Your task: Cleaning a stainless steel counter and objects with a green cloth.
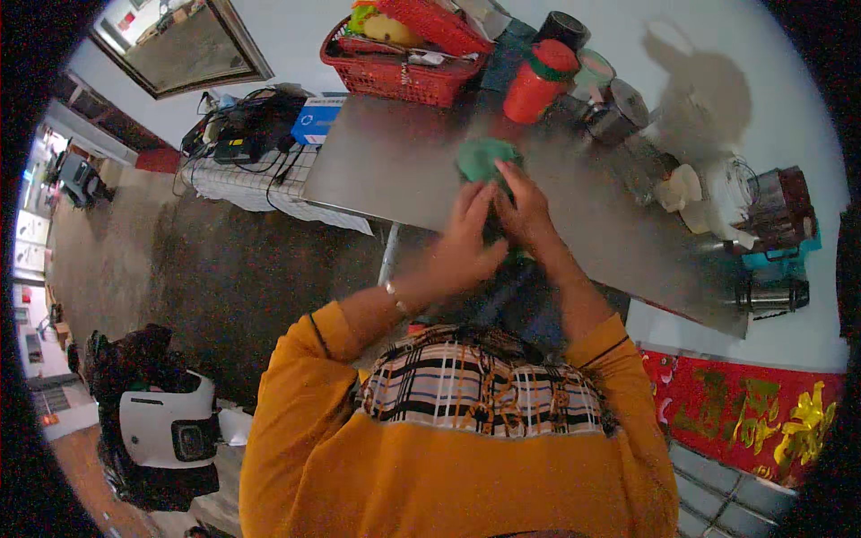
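Note:
A green, roundish thing point(487, 160), smeared by motion, is at the fingertips of my right hand point(527, 208), over the steel tabletop point(386, 148). I cannot make out whether it is a lid or a cloth. My right fingers bend onto its near side and look closed on it. Close beside, my left hand point(457, 242) has its fingertips near the right fingers and its thumb pointing right. Blur hides whether it grips anything. A dark patch shows between the two hands. Behind the green thing stands a red jar point(531, 94) with a green rim.
A red basket point(408, 79) holds packages at the back. To the right of the red jar stand a metal pot point(619, 112) and other containers along the wall. A blue box point(316, 120) and black cables lie left of the tabletop. A white scooter point(169, 426) is at lower left.

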Demonstrator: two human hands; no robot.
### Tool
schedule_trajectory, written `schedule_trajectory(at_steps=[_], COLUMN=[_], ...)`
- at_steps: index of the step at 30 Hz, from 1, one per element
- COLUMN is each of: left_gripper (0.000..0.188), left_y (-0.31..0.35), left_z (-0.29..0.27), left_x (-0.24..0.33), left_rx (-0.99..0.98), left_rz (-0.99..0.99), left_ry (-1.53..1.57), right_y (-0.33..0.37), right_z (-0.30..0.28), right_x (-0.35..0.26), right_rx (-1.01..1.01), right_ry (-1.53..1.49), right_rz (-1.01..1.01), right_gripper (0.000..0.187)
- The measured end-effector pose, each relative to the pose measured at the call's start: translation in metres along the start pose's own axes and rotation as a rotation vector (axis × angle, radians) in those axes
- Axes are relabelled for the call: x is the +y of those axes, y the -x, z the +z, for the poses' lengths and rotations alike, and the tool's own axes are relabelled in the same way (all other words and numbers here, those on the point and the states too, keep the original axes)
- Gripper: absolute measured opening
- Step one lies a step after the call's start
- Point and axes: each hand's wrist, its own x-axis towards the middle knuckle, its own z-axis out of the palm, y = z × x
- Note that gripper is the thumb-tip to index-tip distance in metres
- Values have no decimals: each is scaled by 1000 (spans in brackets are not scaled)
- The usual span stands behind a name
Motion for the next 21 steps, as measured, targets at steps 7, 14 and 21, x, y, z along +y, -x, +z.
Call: schedule_trajectory(at_steps=[7,14,21], left_gripper=[66,51,50], left_y=[-48,-100,-88], left_z=[-28,-88,-210], left_x=[-21,-87,-88], left_rx=[-77,-118,-31], left_rz=[154,304,37], left_ry=[-780,-954,-856], right_y=[46,85,82], right_z=[-3,-10,-12], right_x=[2,21,21], right_rx=[213,202,176], right_ry=[179,416,494], right_rz=[-12,-139,2], right_gripper=[42,36,37])
